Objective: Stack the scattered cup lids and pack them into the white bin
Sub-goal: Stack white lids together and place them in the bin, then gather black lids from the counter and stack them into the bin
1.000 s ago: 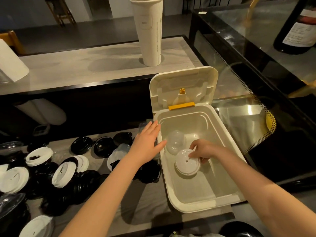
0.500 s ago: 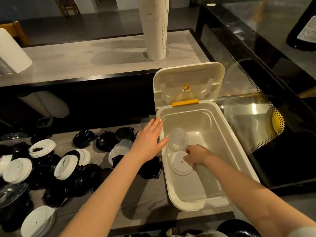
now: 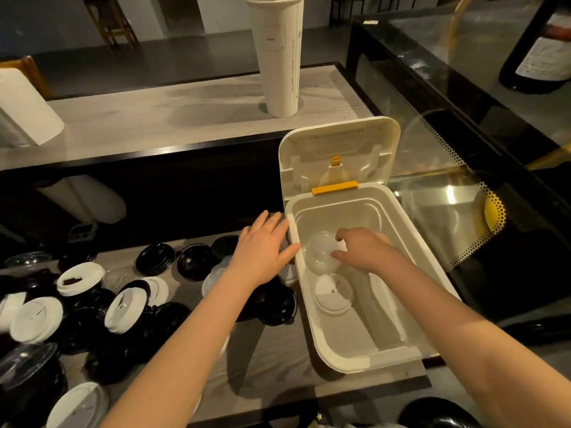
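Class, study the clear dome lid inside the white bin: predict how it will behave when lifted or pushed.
The clear dome lid looks thin and see-through, so it is probably light and easily dented. Its glossy surface may slip when pinched. Its rounded shape could rock or roll.

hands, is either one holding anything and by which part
The right hand grips the clear dome lid by its right side, inside the white bin; the left hand holds nothing.

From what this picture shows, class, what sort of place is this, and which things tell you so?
Probably a café or takeaway drinks counter: a tall stack of white paper cups, scattered black and white plastic cup lids on the grey worktop, and a glass display case alongside.
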Action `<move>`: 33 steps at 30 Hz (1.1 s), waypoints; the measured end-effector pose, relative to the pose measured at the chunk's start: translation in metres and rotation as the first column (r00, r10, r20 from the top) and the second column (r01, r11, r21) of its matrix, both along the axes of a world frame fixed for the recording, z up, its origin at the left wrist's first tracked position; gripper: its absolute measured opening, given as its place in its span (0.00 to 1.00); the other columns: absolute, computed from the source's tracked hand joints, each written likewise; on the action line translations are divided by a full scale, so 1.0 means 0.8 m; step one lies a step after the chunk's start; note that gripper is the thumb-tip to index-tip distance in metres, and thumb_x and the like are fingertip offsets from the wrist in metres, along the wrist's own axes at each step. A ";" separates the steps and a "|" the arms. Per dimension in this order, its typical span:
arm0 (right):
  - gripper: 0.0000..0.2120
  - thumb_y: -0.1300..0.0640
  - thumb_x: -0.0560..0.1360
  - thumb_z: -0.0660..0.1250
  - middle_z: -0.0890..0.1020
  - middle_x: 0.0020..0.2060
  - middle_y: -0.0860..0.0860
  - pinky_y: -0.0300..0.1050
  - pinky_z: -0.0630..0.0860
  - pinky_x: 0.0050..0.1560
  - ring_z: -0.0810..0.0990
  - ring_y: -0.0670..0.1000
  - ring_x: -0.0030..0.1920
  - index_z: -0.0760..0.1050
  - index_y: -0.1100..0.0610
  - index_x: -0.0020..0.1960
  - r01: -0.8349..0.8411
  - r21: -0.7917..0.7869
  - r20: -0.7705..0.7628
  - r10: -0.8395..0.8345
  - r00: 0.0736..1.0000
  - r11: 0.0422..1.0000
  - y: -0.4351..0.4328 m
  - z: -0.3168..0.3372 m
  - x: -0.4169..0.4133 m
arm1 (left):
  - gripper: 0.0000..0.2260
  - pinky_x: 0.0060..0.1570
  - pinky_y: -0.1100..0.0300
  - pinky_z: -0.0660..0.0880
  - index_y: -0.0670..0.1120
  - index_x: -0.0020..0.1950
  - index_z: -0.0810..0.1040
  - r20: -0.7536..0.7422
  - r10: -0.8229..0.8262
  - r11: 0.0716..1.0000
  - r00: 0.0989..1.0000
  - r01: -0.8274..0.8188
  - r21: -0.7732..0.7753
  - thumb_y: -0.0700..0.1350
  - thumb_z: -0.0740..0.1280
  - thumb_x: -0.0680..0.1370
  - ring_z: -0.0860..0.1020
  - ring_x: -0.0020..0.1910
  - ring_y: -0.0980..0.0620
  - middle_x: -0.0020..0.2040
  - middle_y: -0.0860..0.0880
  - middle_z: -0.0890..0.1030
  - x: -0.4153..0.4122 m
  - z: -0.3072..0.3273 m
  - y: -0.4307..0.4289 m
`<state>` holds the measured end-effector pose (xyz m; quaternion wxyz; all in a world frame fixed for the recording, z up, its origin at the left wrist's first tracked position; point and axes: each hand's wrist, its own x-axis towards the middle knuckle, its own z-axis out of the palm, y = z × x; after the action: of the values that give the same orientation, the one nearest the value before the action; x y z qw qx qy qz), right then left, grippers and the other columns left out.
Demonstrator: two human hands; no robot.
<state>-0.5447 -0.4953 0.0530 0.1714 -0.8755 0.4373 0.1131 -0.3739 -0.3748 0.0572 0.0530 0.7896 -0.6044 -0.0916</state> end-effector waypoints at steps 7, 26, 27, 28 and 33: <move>0.17 0.48 0.77 0.61 0.79 0.55 0.51 0.46 0.73 0.48 0.77 0.54 0.56 0.71 0.53 0.64 -0.093 -0.183 0.318 0.148 0.936 0.979 0.049 0.045 0.071 | 0.25 0.71 0.46 0.55 0.46 0.74 0.61 0.038 0.127 0.990 0.991 -0.129 0.061 0.57 0.57 0.80 0.52 0.76 0.48 0.76 0.48 0.59 0.090 -0.002 0.051; 0.14 0.53 0.76 0.65 0.80 0.54 0.57 0.48 0.72 0.51 0.77 0.59 0.56 0.73 0.57 0.60 -0.118 0.185 0.164 0.088 0.983 0.976 0.169 -0.057 0.172 | 0.24 0.69 0.53 0.60 0.44 0.74 0.62 -0.299 0.191 0.969 0.935 -0.132 0.209 0.50 0.60 0.80 0.60 0.73 0.45 0.74 0.45 0.63 0.179 -0.087 0.096; 0.14 0.53 0.77 0.65 0.80 0.54 0.57 0.48 0.72 0.49 0.77 0.59 0.55 0.73 0.57 0.59 -0.098 0.200 0.188 0.060 0.980 0.975 0.168 -0.055 0.171 | 0.22 0.68 0.54 0.60 0.44 0.73 0.64 -0.326 0.201 0.977 0.924 -0.163 0.141 0.50 0.60 0.80 0.61 0.72 0.46 0.73 0.45 0.64 0.179 -0.086 0.097; 0.13 0.53 0.77 0.64 0.80 0.53 0.56 0.47 0.71 0.48 0.78 0.58 0.54 0.73 0.58 0.59 -0.077 0.208 0.224 0.029 0.974 0.975 0.166 -0.051 0.170 | 0.20 0.67 0.56 0.61 0.44 0.71 0.67 -0.370 0.208 0.978 0.905 -0.196 0.070 0.49 0.60 0.80 0.63 0.71 0.47 0.71 0.46 0.66 0.179 -0.084 0.099; 0.17 0.54 0.76 0.66 0.80 0.51 0.56 0.49 0.76 0.53 0.79 0.55 0.51 0.74 0.60 0.63 0.064 0.282 0.493 -0.202 0.846 0.957 0.151 -0.018 0.173 | 0.15 0.56 0.63 0.69 0.46 0.64 0.73 -0.751 0.116 0.957 0.649 -0.276 -0.091 0.47 0.65 0.78 0.75 0.56 0.56 0.54 0.54 0.76 0.173 -0.048 0.118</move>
<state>-0.4064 -0.3747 0.0382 0.4010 -0.8115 0.4169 -0.0830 -0.2356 -0.2808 0.0187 0.3801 0.7361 -0.4476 -0.3365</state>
